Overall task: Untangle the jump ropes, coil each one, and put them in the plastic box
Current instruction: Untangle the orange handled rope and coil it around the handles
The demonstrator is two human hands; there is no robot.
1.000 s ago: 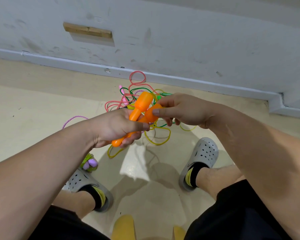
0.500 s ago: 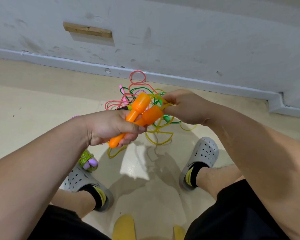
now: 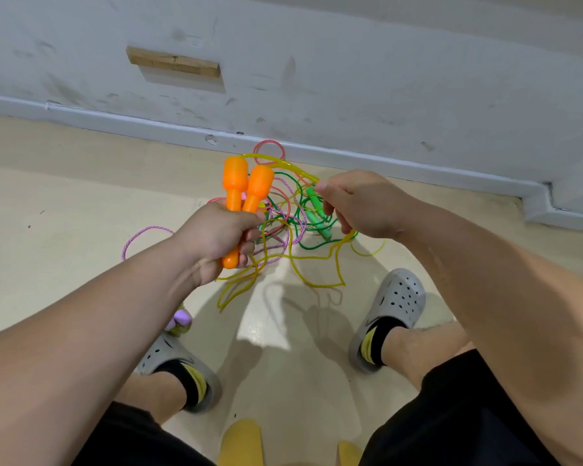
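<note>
gripping both orange handles (image 3: 246,183) upright in the left hand (image 3: 216,237), pinching the yellow rope (image 3: 276,162) in the right hand (image 3: 360,203), holding the hands apart over the tangle (image 3: 290,210); seemingly freeing it, next needing coiling; seeing no box.

Grey clogs (image 3: 398,297) on cream floor (image 3: 64,203), wooden strip (image 3: 173,61) on white wall (image 3: 350,62).
</note>
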